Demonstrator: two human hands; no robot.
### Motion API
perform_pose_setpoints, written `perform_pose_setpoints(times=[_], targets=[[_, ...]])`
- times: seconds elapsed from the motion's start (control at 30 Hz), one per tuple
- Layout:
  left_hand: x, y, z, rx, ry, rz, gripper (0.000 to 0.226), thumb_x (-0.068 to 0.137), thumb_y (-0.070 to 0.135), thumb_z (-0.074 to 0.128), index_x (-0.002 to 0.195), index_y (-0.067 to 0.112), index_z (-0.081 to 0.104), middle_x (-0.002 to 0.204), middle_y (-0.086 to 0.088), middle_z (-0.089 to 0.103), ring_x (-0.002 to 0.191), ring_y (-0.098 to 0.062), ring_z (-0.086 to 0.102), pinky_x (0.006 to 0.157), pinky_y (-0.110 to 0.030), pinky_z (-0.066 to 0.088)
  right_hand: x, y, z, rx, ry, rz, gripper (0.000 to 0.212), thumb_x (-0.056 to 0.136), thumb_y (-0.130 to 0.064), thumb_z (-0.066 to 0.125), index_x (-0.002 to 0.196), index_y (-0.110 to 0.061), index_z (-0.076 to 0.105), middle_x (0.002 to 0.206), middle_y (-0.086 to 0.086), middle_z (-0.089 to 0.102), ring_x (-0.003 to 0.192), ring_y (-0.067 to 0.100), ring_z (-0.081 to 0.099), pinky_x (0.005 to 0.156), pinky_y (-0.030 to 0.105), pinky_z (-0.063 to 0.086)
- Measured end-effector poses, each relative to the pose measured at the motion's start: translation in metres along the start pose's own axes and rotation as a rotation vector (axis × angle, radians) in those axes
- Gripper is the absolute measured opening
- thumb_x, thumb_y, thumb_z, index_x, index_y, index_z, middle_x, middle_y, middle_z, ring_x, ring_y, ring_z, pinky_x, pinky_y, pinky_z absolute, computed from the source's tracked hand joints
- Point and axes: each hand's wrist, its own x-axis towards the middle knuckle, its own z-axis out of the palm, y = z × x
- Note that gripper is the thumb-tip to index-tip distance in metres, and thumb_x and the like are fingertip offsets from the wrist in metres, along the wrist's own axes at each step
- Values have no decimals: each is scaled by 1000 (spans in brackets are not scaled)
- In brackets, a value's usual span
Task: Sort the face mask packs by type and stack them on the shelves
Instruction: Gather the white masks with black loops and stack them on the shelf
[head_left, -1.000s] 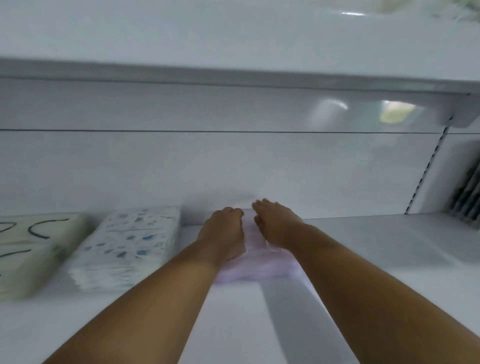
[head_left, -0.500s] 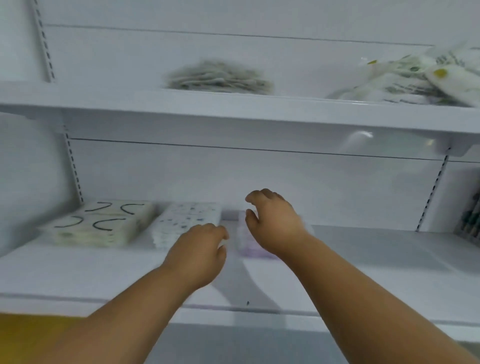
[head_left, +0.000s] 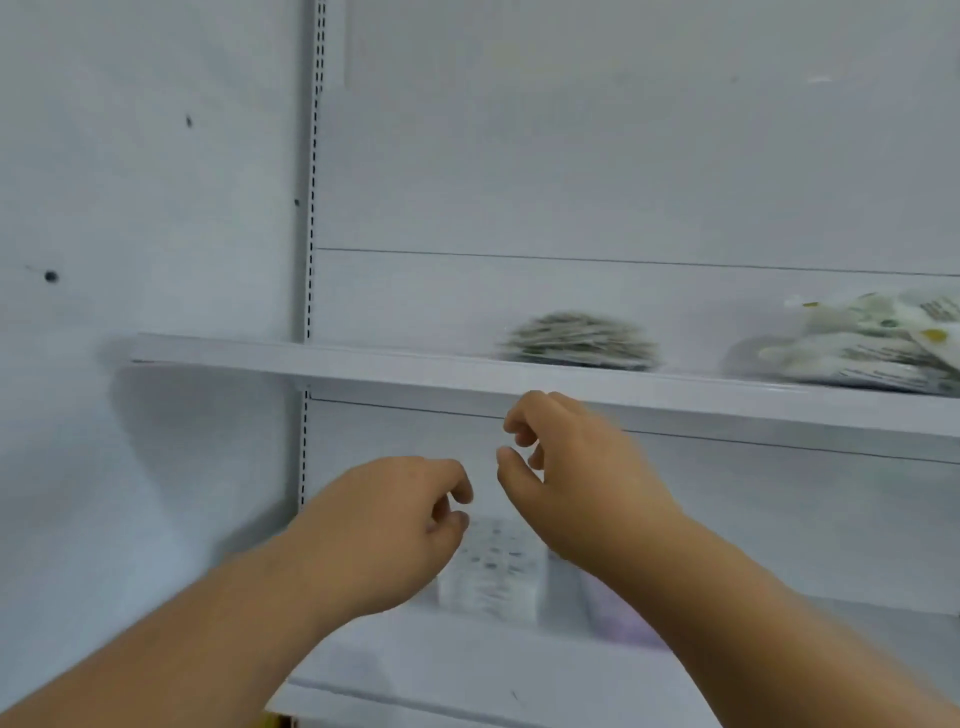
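My left hand (head_left: 384, 530) and my right hand (head_left: 576, 478) hover in front of the white shelving, fingers loosely curled, holding nothing. Behind them on the lower shelf (head_left: 467, 670) stands a stack of white blue-speckled mask packs (head_left: 493, 571), and a pale purple stack (head_left: 618, 618) shows beside it, partly hidden by my right forearm. On the upper shelf (head_left: 363, 364) lies a grey-green pile of packs (head_left: 576, 340), and a heap of white packs with green and yellow print (head_left: 862, 343) lies at the right.
The shelf's slotted upright (head_left: 311, 208) runs down the left, next to a bare white wall (head_left: 130, 208). The left part of the upper shelf holds nothing. A yellow patch (head_left: 275, 721) shows at the bottom edge.
Both hands have let go of the purple stack and pulled back and up from the lower shelf. The view has swung upward and left, so the upper shelf now sits mid-frame.
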Motion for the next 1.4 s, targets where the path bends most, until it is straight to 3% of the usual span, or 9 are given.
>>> perform_pose_setpoints(times=[0.13,0.27,0.47,0.6,0.8,0.97,1.1,1.23,1.4], targets=[[12,-27,-48,-16,69,50,21,98,45,46,116,43,56,99,23,63,77,6,53,67,-17,39,40,-37,-9,10,114,2,18,95,-38,53,111,-30,52,100,-16,56,84,3,54,71,23,44],[32,-44,-77,-11,99,118,19,96,42,48,111,42,60,93,19,64,79,4,55,71,-22,45,69,-51,-8,-11,201,10,14,94,-35,56,106,-27,52,97,-14,56,86,7,55,73,28,48],[75,-43,-92,-28,90,194,17,97,40,48,109,43,59,94,19,63,83,1,55,70,-22,44,121,-25,-20,-75,168,44,14,91,-31,64,101,-26,55,96,-12,59,84,8,55,66,18,39],[120,-41,-95,-12,115,203,14,96,38,49,104,41,61,94,20,62,81,3,52,63,-21,38,169,11,-30,-162,99,82,20,91,-33,66,107,-22,61,102,-10,62,91,11,59,74,25,43],[215,-31,-91,-18,55,164,13,96,32,50,99,35,63,88,19,55,75,1,52,62,-22,39,250,65,-26,-515,-332,278,64,85,-63,64,131,-20,54,130,-1,57,121,24,53,99,40,44],[284,-30,-68,103,-149,98,23,93,21,46,105,26,65,99,1,73,83,-14,72,75,-30,56,280,106,1,-611,-627,399,43,88,-60,60,77,-19,56,95,3,61,91,26,60,94,42,48],[320,-34,-57,-6,-226,104,23,100,30,46,113,22,63,105,3,71,88,-18,73,76,-31,56,275,122,4,-517,-476,378,35,93,-40,55,117,-16,61,116,3,62,105,24,59,84,35,45],[343,-42,-30,-370,-169,72,33,105,42,42,113,19,64,106,4,68,88,-17,71,80,-32,56,276,141,-2,-463,-382,394,19,91,-13,51,105,-8,62,102,8,65,78,21,55,58,27,40],[347,-40,-19,-736,-245,-39,54,103,58,32,121,17,62,114,-1,68,83,-21,72,79,-32,58,273,147,-9,-363,-72,403,11,86,-4,46,81,-13,50,81,3,55,66,18,50,52,25,37]])
